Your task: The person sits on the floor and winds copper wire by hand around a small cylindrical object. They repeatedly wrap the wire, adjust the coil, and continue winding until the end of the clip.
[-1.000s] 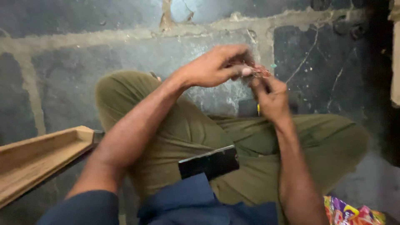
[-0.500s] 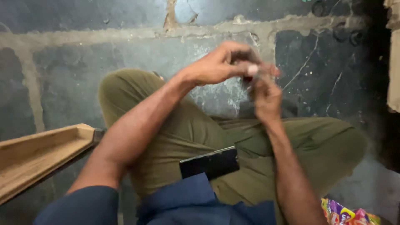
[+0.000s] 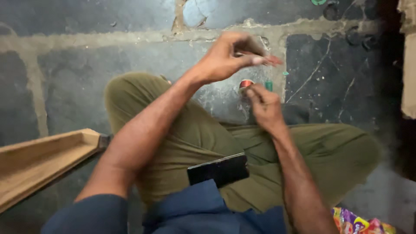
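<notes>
I sit cross-legged in olive trousers on a dark stone floor. My left hand (image 3: pixel 227 56) is raised above the knee, fingers pinched on a thin reddish piece (image 3: pixel 271 60) that is blurred. My right hand (image 3: pixel 264 104) is lower, closed by a small red spool (image 3: pixel 246 83) on the floor; whether it grips the spool is unclear. A small green bit (image 3: pixel 269 85) lies next to the spool. A black phone (image 3: pixel 219 170) rests on my lap.
A long wooden channel-shaped moulding (image 3: pixel 41 158) lies on the floor at the left. A colourful printed wrapper (image 3: pixel 357 223) sits at the lower right. A pale board edge (image 3: pixel 407 65) stands at the right border. Cement joints cross the floor slabs.
The two hands, which were together, have parted: the left one rose with the reddish piece, the right one dropped toward the red spool.
</notes>
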### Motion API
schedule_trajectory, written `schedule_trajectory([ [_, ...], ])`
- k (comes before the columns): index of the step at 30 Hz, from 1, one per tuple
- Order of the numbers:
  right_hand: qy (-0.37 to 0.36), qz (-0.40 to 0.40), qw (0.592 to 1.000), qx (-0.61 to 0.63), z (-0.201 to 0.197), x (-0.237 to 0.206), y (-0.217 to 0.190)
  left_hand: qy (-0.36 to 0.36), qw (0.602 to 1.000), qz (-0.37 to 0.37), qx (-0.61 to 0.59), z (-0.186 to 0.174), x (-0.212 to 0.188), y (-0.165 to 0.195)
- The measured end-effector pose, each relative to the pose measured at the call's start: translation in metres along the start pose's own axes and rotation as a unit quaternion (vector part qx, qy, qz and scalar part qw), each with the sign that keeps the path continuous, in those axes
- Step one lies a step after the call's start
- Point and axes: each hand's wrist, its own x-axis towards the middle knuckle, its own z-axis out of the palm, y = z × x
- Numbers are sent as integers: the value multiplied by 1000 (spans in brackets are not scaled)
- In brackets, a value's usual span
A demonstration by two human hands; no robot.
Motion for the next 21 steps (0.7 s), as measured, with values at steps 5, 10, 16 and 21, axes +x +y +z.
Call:
schedule_trajectory([
  [5, 89, -85, 989, -85, -28, 6, -6, -111, 954, -139, 241, 7, -13, 3],
  [10, 49, 52, 991, 113, -18, 12, 0, -174, 985, 13, -5, 1, -9, 8],
  [16, 7, -155, 980, -126, -15, -5, -2, -80, 958, -81, 262, 5, -10, 7],
  [21, 97, 45, 993, 54, -40, 15, -4, -219, 961, -64, 155, 12, -12, 3],
])
